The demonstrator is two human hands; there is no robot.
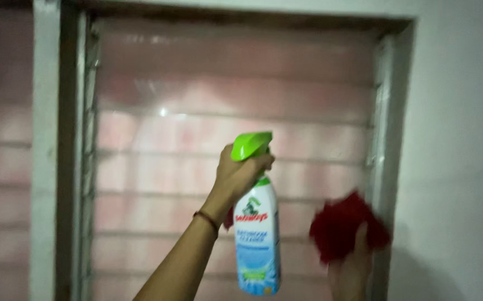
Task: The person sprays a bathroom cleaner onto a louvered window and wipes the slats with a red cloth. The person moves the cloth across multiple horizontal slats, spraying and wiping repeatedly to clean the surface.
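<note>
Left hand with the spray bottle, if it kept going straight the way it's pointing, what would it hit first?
Most likely the louvred window glass. The left hand holds the spray bottle with its green nozzle aimed at the panes, nothing visible between them, though the gap's depth is unclear.

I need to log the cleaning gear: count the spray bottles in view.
1. A spray bottle with a green trigger head, gripped at the neck by the left hand, in front of the louvre window. The right hand holds a red cloth.

Spray bottle [257, 234], centre frame before the louvred window: white body, green trigger head, its label [256, 245] blue and white with red and green patches.
</note>
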